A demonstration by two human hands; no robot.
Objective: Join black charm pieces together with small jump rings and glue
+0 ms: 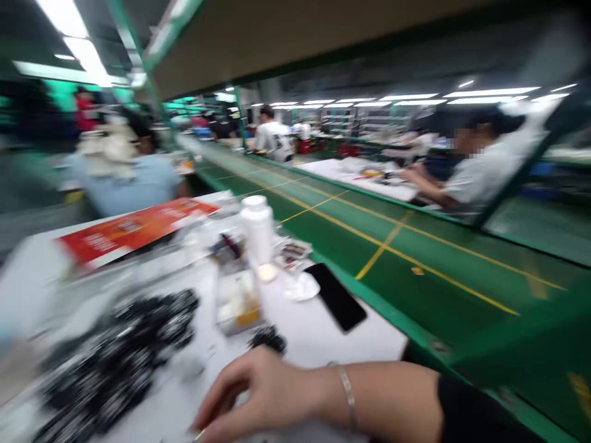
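My right grip (263, 394) is curled low over the counter (337, 351), closed or not I can't tell. Black parts pile (120, 363) lies left of it, long axis running away from me; small black clump (268, 338) just ahead. Right is nearer; left grip out of view.

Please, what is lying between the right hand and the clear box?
A small black clump lies there on the white table, next to the clear box and just past the right hand. The head view shows it, too blurred to identify.
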